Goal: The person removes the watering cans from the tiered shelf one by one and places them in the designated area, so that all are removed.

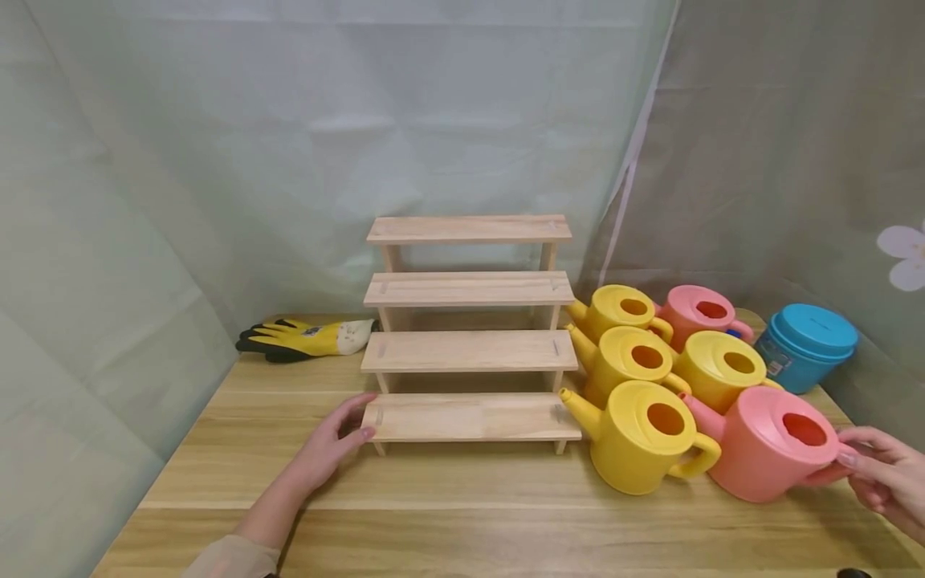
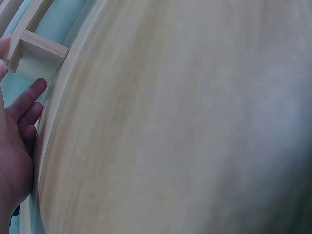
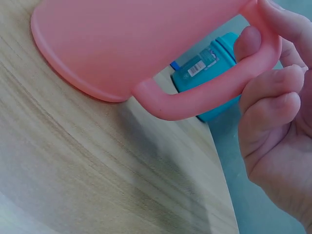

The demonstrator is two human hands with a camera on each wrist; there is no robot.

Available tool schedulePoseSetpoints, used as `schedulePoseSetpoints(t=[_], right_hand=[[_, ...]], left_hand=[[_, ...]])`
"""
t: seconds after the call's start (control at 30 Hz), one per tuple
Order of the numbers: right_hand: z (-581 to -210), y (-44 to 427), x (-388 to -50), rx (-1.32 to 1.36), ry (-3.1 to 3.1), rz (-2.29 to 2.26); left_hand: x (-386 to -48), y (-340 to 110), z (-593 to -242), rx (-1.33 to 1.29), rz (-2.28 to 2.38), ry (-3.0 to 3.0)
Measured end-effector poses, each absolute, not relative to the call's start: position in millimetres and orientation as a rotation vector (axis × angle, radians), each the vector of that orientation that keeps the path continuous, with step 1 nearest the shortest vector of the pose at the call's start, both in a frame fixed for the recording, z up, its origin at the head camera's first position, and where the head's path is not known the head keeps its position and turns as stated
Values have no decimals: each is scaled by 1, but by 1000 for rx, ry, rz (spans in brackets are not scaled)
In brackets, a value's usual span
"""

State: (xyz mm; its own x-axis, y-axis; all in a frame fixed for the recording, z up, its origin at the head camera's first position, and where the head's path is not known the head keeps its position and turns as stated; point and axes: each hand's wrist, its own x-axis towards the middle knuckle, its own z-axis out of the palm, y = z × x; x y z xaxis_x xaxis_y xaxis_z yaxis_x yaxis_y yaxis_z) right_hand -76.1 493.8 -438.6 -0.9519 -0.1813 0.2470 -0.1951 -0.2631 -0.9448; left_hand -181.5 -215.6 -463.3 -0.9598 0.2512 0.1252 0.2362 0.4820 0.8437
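A four-step wooden display stand (image 1: 470, 417) stands mid-table. My left hand (image 1: 328, 445) holds the left end of its lowest step, thumb at the front corner and index finger at the back one. In the left wrist view the other fingers of that hand (image 2: 19, 141) are loosely curled, away from the wood. My right hand (image 1: 885, 478) grips the handle of the front pink watering can (image 1: 766, 449). A fingertip shows through the handle loop in the right wrist view, where the can's base (image 3: 87, 83) appears on or close to the tabletop.
Several yellow watering cans (image 1: 636, 449) and another pink one (image 1: 686, 317) crowd the stand's right side. A blue lidded tub (image 1: 802, 353) is at the far right. Yellow-and-black gloves (image 1: 311, 339) lie back left. Pale curtains (image 1: 433, 120) hang behind the table.
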Motion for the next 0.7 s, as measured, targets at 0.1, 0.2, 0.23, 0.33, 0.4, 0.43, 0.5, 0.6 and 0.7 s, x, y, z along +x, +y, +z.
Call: schedulePoseSetpoints(t=[0.1,0.2,0.23,0.33,0.4,0.43,0.5,0.6,0.7], right_hand=[[-437,494,-75,383,-1952,2395],[-435,494,-74,288,-2008,2359],[-435,493,-74,253,-2028,2346],[-433,493,-73,205,-2079,2309],[-432,493,-72,165,-2127,2280],[-432,493,-72,150,-2158,2261],[-430,493,-72,124,-2224,2218],[-428,494,-73,75,-2291,2174],[-427,493,-72,77,-2280,2184]], left_hand=[[-181,-216,-464,438,1516,2695],[-181,-215,-464,431,1504,2703],[-182,-215,-464,436,1493,2708],[-182,-215,-464,437,1490,2709],[-182,-215,-463,437,1486,2708],[-182,-215,-463,436,1482,2708],[-182,-215,-463,429,1482,2710],[-181,-215,-463,428,1480,2712],[-180,-215,-461,428,1478,2713]])
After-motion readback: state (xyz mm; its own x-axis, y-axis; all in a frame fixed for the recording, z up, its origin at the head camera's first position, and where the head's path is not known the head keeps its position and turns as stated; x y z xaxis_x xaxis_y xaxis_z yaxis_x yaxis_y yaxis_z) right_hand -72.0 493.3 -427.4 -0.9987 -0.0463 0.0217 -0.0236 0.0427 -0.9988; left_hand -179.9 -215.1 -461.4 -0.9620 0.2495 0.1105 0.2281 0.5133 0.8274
